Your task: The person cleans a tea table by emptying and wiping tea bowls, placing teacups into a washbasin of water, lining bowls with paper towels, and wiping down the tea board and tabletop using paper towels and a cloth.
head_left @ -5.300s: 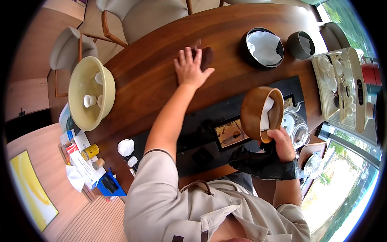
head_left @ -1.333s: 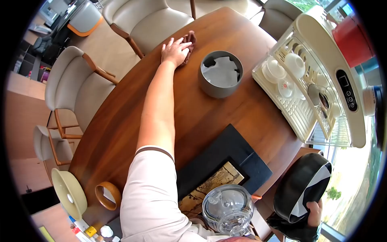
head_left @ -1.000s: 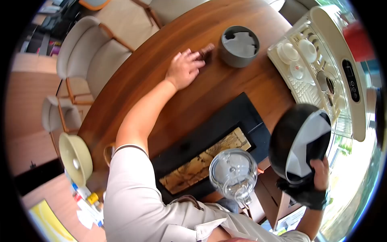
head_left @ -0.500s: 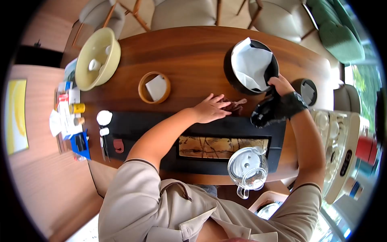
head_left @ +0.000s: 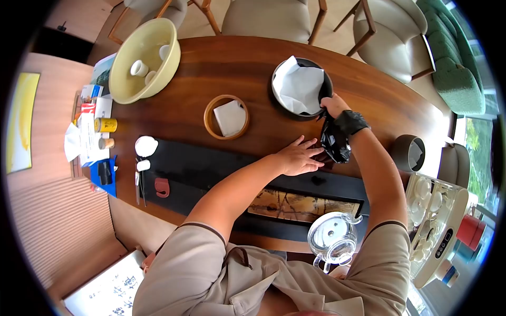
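Observation:
My right hand is closed on the rim of a round black bowl lined with white paper. A black plastic bag hangs below that hand, and shiny black material wraps the wrist. My left hand lies palm down with fingers spread, at the far edge of the black tray. Its fingertips reach toward the bag. A dark reddish-brown piece shows slightly beside the fingers, mostly hidden by the hand and bag.
A round wooden container with white paper stands left of the bowl. A yellow basin with white cups is at far left. A glass teapot sits near my body. A small dark pot and a cup cabinet are at right.
The black bowl has moved left across the table with my right hand on its rim. The bag now covers most of the reddish-brown piece by my left hand. The view has shifted.

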Motion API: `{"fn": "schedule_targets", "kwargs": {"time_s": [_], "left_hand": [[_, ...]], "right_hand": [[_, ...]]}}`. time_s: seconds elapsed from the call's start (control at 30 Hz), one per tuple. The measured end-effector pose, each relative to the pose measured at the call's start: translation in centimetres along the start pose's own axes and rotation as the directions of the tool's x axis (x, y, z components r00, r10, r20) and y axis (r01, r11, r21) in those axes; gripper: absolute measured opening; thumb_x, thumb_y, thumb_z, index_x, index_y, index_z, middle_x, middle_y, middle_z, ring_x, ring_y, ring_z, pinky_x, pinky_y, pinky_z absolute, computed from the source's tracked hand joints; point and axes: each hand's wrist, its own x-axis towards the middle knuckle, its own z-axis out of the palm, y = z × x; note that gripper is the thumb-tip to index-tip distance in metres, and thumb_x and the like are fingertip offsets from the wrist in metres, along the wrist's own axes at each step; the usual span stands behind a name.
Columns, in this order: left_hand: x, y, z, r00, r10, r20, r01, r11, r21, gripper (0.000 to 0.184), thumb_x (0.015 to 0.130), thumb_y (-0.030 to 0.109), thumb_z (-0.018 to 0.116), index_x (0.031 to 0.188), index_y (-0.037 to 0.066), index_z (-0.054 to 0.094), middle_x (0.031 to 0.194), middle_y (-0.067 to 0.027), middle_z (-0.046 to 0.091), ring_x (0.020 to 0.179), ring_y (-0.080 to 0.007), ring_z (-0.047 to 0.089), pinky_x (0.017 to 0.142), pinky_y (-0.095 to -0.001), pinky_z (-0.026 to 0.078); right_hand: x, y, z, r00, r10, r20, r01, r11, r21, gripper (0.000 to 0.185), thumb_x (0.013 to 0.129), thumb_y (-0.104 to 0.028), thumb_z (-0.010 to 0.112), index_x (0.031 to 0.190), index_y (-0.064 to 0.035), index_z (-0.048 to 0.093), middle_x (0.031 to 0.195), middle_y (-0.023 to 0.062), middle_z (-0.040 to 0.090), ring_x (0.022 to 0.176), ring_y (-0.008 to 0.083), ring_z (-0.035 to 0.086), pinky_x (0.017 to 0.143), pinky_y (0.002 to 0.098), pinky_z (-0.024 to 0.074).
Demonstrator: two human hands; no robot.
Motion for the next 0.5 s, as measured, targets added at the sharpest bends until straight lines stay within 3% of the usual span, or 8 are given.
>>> {"fn": "schedule_targets", "kwargs": {"time_s": [0.1, 0.2, 0.23, 0.3, 0.33, 0.43, 0.47, 0.5], "left_hand": [[0.1, 0.1, -0.4, 1.0, 0.012, -0.004, -0.011, 1.0, 0.012, 0.041, 0.101, 0.044, 0.035, 0.137, 0.033, 0.053, 0.157, -0.0058, 0.028, 0.148, -0.0328, 0.01, 0.118, -0.056, 0.003], [0.1, 0.3, -0.2, 1.0, 0.009, -0.003, -0.009, 1.0, 0.02, 0.041, 0.102, 0.041, 0.035, 0.138, 0.033, 0.053, 0.157, -0.0076, 0.028, 0.147, -0.0341, 0.011, 0.117, -0.0563, 0.004], [0.1, 0.3, -0.3, 1.0, -0.006, -0.014, 0.006, 1.0, 0.019, 0.04, 0.102, 0.04, 0.035, 0.138, 0.033, 0.052, 0.156, -0.0083, 0.028, 0.147, -0.0347, 0.011, 0.117, -0.0564, 0.004], [0.4, 0.0, 0.0, 1.0, 0.015, -0.011, -0.015, 1.0, 0.025, 0.041, 0.102, 0.041, 0.035, 0.138, 0.033, 0.051, 0.156, -0.0088, 0.029, 0.147, -0.036, 0.011, 0.117, -0.0571, 0.004], [0.4, 0.0, 0.1, 1.0, 0.005, -0.006, -0.005, 0.999, 0.034, 0.041, 0.102, 0.041, 0.035, 0.138, 0.033, 0.051, 0.156, -0.0091, 0.029, 0.147, -0.0365, 0.011, 0.117, -0.0574, 0.004], [0.3, -0.3, 0.4, 1.0, 0.02, -0.017, -0.019, 0.998, 0.059, 0.045, 0.1, 0.05, 0.036, 0.138, 0.032, 0.052, 0.157, -0.0096, 0.027, 0.147, -0.038, 0.01, 0.115, -0.0595, 0.005], [0.3, 0.0, 0.0, 1.0, 0.02, -0.009, -0.019, 0.997, 0.07, 0.047, 0.099, 0.052, 0.037, 0.138, 0.031, 0.052, 0.158, -0.0099, 0.025, 0.147, -0.0383, 0.009, 0.115, -0.0598, 0.005], [0.1, 0.5, -0.4, 1.0, 0.019, -0.001, -0.018, 0.997, 0.079, 0.049, 0.098, 0.054, 0.038, 0.138, 0.03, 0.053, 0.158, -0.0102, 0.023, 0.147, -0.0385, 0.009, 0.115, -0.06, 0.005]], "right_hand": [[0.1, 0.7, 0.6, 0.999, -0.046, -0.003, 0.046, 0.997, 0.066, 0.025, 0.077, -0.01, 0.053, 0.093, 0.0089, 0.059, 0.071, 0.0146, 0.062, 0.055, 0.0239, 0.061, 0.047, 0.0343, 0.0525], [-0.2, 0.3, 0.9, 0.994, -0.039, -0.104, 0.033, 0.998, -0.06, 0.031, 0.079, -0.011, 0.054, 0.104, 0.0073, 0.056, 0.079, 0.0139, 0.062, 0.056, 0.0219, 0.061, 0.044, 0.0331, 0.0511], [0.1, 0.7, 0.9, 0.994, -0.02, -0.105, 0.012, 0.997, -0.081, 0.045, 0.079, -0.019, 0.057, 0.116, 0.0067, 0.053, 0.092, 0.0193, 0.066, 0.072, 0.0289, 0.067, 0.059, 0.0374, 0.0559], [2.4, 3.1, 0.6, 0.983, -0.021, -0.181, -0.036, 0.952, -0.304, 0.061, 0.08, -0.031, 0.057, 0.129, 0.0047, 0.049, 0.106, 0.0256, 0.066, 0.095, 0.0367, 0.067, 0.082, 0.0397, 0.0538], [1.5, 3.0, 0.9, 0.982, -0.013, -0.187, -0.044, 0.953, -0.298, 0.061, 0.08, -0.031, 0.057, 0.129, 0.0047, 0.049, 0.106, 0.0256, 0.066, 0.095, 0.0367, 0.067, 0.082, 0.0397, 0.0538], [-1.5, 1.5, 1.2, 0.949, 0.006, -0.314, -0.115, 0.937, -0.329, 0.072, 0.081, -0.04, 0.054, 0.138, 0.0014, 0.042, 0.115, 0.0307, 0.062, 0.111, 0.0424, 0.06, 0.097, 0.0399, 0.0457], [-2.4, 1.0, 0.2, 0.932, -0.077, -0.355, -0.112, 0.869, -0.482, 0.07, 0.083, -0.039, 0.052, 0.139, 0.0006, 0.041, 0.117, 0.0316, 0.061, 0.112, 0.0431, 0.059, 0.097, 0.0413, 0.0454], [-3.5, 0.8, -0.3, 0.903, -0.127, -0.411, -0.093, 0.875, -0.475, 0.067, 0.085, -0.038, 0.05, 0.139, 0.0001, 0.04, 0.119, 0.0327, 0.058, 0.113, 0.0441, 0.056, 0.098, 0.0426, 0.0447]]}}
